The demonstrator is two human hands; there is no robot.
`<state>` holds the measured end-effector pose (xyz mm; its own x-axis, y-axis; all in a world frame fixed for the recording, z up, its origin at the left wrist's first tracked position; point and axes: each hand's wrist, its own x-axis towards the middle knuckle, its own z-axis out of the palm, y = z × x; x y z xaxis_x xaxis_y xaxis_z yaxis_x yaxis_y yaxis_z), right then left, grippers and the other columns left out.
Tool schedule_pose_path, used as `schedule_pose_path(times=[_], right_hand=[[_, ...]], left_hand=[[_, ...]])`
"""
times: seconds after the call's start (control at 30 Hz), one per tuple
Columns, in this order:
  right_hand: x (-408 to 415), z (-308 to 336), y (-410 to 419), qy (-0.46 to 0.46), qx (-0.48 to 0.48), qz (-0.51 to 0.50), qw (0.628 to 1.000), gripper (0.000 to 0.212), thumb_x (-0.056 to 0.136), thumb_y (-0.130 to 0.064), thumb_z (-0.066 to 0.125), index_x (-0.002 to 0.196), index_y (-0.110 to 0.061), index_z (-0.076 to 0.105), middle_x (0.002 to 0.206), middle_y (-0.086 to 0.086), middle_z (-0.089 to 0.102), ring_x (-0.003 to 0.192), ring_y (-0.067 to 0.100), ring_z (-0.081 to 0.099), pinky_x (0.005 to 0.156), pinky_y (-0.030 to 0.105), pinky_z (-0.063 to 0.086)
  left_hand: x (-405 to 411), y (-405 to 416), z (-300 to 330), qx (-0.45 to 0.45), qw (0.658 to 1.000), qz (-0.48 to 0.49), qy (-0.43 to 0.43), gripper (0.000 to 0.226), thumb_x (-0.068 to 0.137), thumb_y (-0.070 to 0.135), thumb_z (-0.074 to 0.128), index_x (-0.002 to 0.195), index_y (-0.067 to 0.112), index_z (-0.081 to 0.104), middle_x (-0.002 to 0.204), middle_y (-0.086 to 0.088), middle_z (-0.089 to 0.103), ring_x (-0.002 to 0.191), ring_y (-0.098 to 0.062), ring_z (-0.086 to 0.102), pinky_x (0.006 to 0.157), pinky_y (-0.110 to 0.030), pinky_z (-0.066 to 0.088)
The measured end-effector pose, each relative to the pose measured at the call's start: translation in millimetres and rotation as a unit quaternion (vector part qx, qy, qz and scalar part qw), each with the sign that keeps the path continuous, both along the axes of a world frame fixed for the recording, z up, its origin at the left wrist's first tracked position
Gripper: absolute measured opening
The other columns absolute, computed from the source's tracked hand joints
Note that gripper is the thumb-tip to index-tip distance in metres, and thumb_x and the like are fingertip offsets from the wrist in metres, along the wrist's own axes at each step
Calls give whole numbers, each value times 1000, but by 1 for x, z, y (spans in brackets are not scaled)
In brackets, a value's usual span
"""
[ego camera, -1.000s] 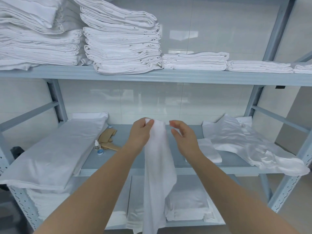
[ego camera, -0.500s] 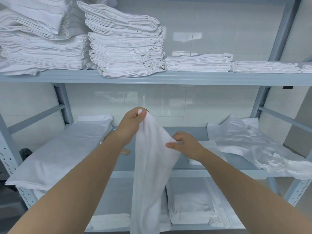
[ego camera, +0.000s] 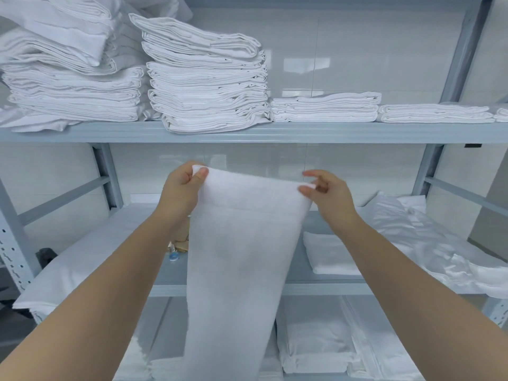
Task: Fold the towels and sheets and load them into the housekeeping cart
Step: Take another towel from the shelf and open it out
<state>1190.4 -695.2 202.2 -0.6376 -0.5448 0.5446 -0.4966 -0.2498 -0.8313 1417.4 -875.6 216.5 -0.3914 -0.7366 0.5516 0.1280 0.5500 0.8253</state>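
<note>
Since half a second ago the right hand (ego camera: 327, 195) has slid up to the towel's (ego camera: 239, 259) far top corner, spreading the top edge wide. It pinches that corner between thumb and forefinger, other fingers loosely curled. Opposite, the left hand (ego camera: 182, 188) grips the other corner, thumb on top. Stretched between them, the towel hangs before the grey shelving (ego camera: 302, 132) stacked with folded linens (ego camera: 206, 78).
</note>
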Motion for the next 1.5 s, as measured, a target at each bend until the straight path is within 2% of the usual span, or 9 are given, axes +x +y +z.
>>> schedule_pose_path(times=[0.37,0.57,0.63,0.73,0.87,1.07,1.23,1.37,1.5], right_hand=[[-7,-16,-5,90,133,-141,977,4,88,-5,63,87,-9,66,91,6,64,81,18,54,61,9,33],[8,-7,-9,267,206,-31,941,54,80,-31,76,128,-16,57,136,1,48,129,16,37,109,27,25],[19,-4,-20,281,233,34,930,53,80,-36,74,128,-19,57,130,-3,54,124,12,43,106,29,30],[29,1,-31,237,236,95,938,22,87,-33,69,81,-14,59,75,-5,55,72,12,49,68,27,36],[36,1,-36,228,196,115,947,38,91,-25,64,62,-22,40,55,-12,36,55,5,32,53,20,25],[48,0,-48,217,152,104,959,30,91,-23,63,65,-18,49,58,-12,44,57,5,40,55,16,31],[47,6,-48,206,124,91,966,22,92,-23,62,73,-13,56,68,0,52,64,9,46,60,18,35],[32,13,-35,246,162,46,955,24,90,-25,64,72,-26,48,65,-9,48,61,1,43,58,14,33],[16,28,-14,304,193,17,933,36,78,-27,77,105,-33,53,87,-7,57,74,3,52,68,14,38]], left_hand=[[-17,8,-29,68,997,9,-26,13,91,18,64,90,6,69,70,-5,59,65,-16,49,60,-27,39],[-50,31,-22,100,989,-104,-43,12,92,11,63,90,0,65,75,-15,59,67,-21,54,66,-33,45],[-60,37,-23,93,982,-152,-56,9,91,11,64,88,2,66,77,-17,62,72,-25,57,70,-40,47],[-67,39,-24,78,980,-163,-79,10,88,13,69,88,4,70,77,-20,65,69,-26,60,69,-39,48],[-63,32,-32,112,983,-142,-35,10,85,20,72,80,12,69,71,-13,65,62,-22,59,62,-34,46],[-57,37,-87,30,995,-68,-74,26,96,32,54,86,8,55,71,-2,53,59,-6,44,53,-19,35],[-63,53,-121,18,998,-4,-56,30,98,42,44,84,17,53,71,-3,58,63,-13,51,64,-32,44],[-69,56,-109,-66,990,101,-78,36,100,39,40,66,30,29,51,7,36,48,-11,37,47,-25,23],[-73,49,-84,-165,976,60,-130,31,100,41,35,78,19,40,55,5,40,56,-21,43,52,-34,27]])
